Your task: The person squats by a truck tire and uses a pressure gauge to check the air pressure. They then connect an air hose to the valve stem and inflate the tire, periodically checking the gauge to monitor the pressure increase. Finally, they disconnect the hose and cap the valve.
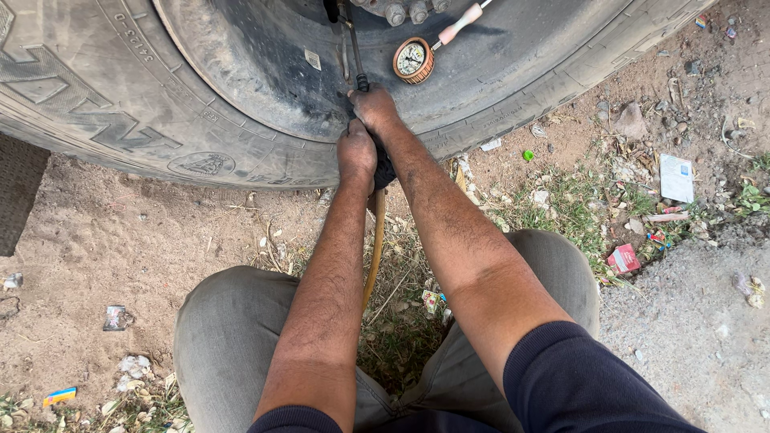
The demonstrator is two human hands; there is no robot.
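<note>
Knees: person crouches on dirt ground (120,240), grey trousers (233,337) at the bottom edge, both arms stretched forward.
Hose: yellowish hose (375,248) runs up between the knees into the hands.
Left hand: left hand (357,152), fist closed around the dark hose end just below the tyre rim.
Right hand: right hand (374,107), just above the left, fingers clamped on the thin metal stem (354,48) that leads up to the wheel.
Tyre: big truck tyre (160,104) fills the top, wheel nuts (407,11) at the edge.
Gauge: round dial gauge (413,58) rests against the rim, right of the stem.
Risk: a slack grip could let the fitting slip off and whip; gauge looks loosely perched and may drop.
Litter: scraps and paper (676,177) far right.
</note>
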